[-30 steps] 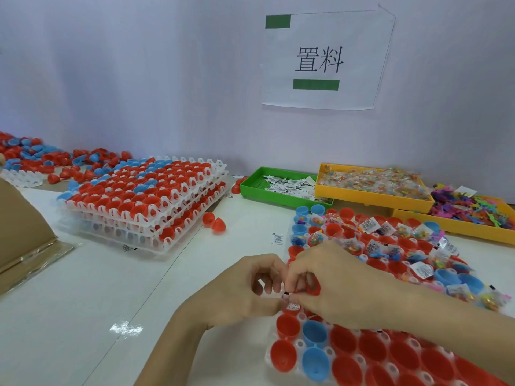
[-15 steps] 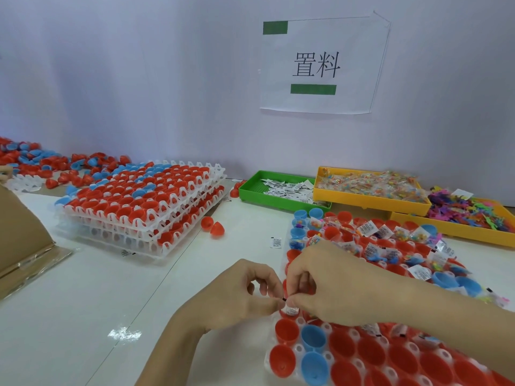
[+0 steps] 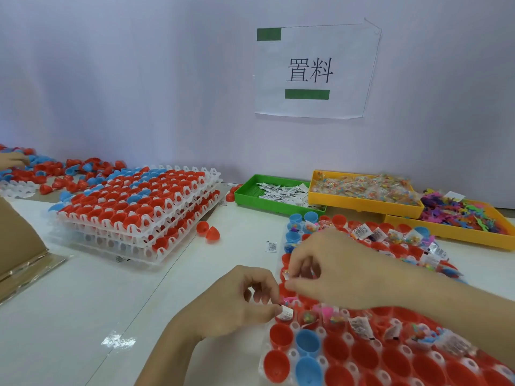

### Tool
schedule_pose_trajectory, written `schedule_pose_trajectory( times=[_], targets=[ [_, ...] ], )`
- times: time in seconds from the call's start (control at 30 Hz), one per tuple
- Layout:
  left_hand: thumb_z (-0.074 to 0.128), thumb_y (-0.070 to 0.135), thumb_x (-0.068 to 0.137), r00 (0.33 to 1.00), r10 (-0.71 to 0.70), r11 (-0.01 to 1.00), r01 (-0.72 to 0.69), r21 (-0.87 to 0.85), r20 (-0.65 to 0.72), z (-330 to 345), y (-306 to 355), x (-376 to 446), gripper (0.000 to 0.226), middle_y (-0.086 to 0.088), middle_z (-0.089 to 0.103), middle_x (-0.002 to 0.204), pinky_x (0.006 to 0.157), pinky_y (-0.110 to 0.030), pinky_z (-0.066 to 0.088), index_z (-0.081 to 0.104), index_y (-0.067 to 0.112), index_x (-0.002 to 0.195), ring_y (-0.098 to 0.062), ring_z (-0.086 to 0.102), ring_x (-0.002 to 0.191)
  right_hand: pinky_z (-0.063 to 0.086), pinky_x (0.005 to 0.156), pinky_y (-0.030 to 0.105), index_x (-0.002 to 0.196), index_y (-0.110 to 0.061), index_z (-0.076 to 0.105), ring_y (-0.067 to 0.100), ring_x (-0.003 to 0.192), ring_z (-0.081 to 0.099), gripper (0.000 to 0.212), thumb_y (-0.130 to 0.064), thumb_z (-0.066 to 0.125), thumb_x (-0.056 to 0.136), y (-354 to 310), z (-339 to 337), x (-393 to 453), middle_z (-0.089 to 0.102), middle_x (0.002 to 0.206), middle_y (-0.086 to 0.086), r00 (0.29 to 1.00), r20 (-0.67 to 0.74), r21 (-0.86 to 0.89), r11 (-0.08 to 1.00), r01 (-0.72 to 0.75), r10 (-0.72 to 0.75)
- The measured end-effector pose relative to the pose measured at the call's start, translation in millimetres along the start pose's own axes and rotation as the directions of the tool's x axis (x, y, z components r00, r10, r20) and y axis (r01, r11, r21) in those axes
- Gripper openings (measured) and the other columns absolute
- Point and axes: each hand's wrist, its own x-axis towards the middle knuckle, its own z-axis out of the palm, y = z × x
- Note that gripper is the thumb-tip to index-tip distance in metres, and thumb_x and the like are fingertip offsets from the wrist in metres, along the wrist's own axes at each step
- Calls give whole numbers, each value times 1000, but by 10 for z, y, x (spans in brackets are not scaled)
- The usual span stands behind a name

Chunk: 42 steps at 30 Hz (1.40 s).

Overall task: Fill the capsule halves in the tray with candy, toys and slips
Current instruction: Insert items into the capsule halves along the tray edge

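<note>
A white tray (image 3: 292, 353) of red and blue capsule halves lies at the lower right; far rows hold candy packets, toys and slips, near rows look empty. My left hand (image 3: 234, 305) pinches a small white printed slip (image 3: 287, 313) at the tray's left edge, over a red half. My right hand (image 3: 334, 268) hovers just above the tray with curled fingers pinching something small that I cannot make out. A green bin of slips (image 3: 250, 196), a yellow bin of candy packets (image 3: 362, 203) and a yellow bin of plastic toys (image 3: 473, 235) sit behind the tray.
A stack of white trays (image 3: 156, 240) filled with red and blue halves stands at the left centre, with two loose red halves (image 3: 207, 231) beside it. Loose halves (image 3: 55, 168) pile at the far left, where another person's hand (image 3: 12, 160) reaches. Cardboard (image 3: 16, 246) lies at the left edge. A stray slip (image 3: 271, 246) is on the table.
My two hands have come apart: the left now holds the slip alone, lower at the tray's edge, while the right has lifted up and away to the right.
</note>
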Motion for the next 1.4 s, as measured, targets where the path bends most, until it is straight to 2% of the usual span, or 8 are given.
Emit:
schedule_pose_trajectory(
  times=[0.27, 0.4, 0.53, 0.67, 0.77, 1.0, 1.17, 1.4],
  targets=[
    [76, 31, 76, 997, 74, 996, -74, -52, -6, -50, 51, -40, 17, 6, 58, 81, 66, -21, 40, 62, 29, 85, -3, 49, 74, 46, 57, 10, 75, -29, 77, 0, 56, 64, 14, -35, 70, 85, 611, -787, -433, 73, 67, -11, 912, -371, 212, 972, -101, 175],
    [69, 20, 87, 990, 63, 984, -83, -159, -126, -66, 79, 1, 5, -1, 62, 80, 69, -36, 45, 66, 18, 84, -17, 54, 73, 43, 51, 16, 81, -28, 77, -1, 52, 61, 14, -33, 69, 90, 1170, -986, -726, 73, 66, -10, 799, -485, 268, 930, -250, 355],
    [60, 31, 85, 947, 148, 962, -205, -180, -286, -108, 307, 214, 28, -7, 46, 57, 54, -27, 31, 63, 9, 67, -16, 40, 56, 47, 69, 27, 92, -20, 79, 6, 69, 65, 9, -19, 70, 91, 1862, -1104, -1025, 76, 80, -6, 636, -582, 242, 854, -460, 507],
    [57, 43, 83, 933, 330, 936, -343, -82, -146, -90, 824, 700, 37, -8, 48, 54, 49, -23, 32, 63, 9, 69, -12, 41, 50, 46, 77, 26, 97, -12, 79, 14, 83, 66, 11, -15, 71, 89, 2433, -1086, -1162, 77, 95, 5, 515, -611, 272, 771, -576, 601],
    [63, 26, 90, 915, 400, 912, -392, 118, -53, 129, 1232, 1252, 18, 3, 59, 64, 49, -21, 43, 66, 19, 74, -9, 50, 50, 40, 68, 17, 92, -13, 79, 6, 74, 59, 8, -15, 74, 86, 2652, -966, -1059, 76, 92, 4, 460, -659, 283, 763, -581, 595],
    [62, 16, 89, 878, 468, 830, -397, 393, -102, 915, 1531, 2579, 8, 5, 67, 90, 67, -26, 52, 67, 22, 93, -11, 62, 74, 50, 73, 29, 92, -19, 75, 16, 81, 60, 15, -31, 78, 82, 2907, -812, -686, 66, 88, -2, 483, -572, 211, 688, -694, 663],
    [59, 12, 91, 956, 292, 869, -270, 414, 11, 1450, 1480, 3230, 27, -7, 63, 112, 73, -22, 45, 60, 11, 118, -17, 56, 90, 52, 67, 29, 82, -16, 77, 18, 76, 64, 9, -25, 76, 84, 3010, -771, -592, 73, 84, 2, 472, -543, 179, 646, -742, 694],
    [59, 1, 85, 973, 228, 887, -218, 407, 25, 1854, 1458, 3586, 28, -18, 62, 112, 78, -37, 52, 62, 5, 112, -30, 59, 99, 48, 65, 28, 84, -16, 81, 22, 79, 63, 17, -10, 64, 82, 3134, -785, -608, 74, 84, 6, 515, -511, 310, 707, -636, 688]
  ],
)
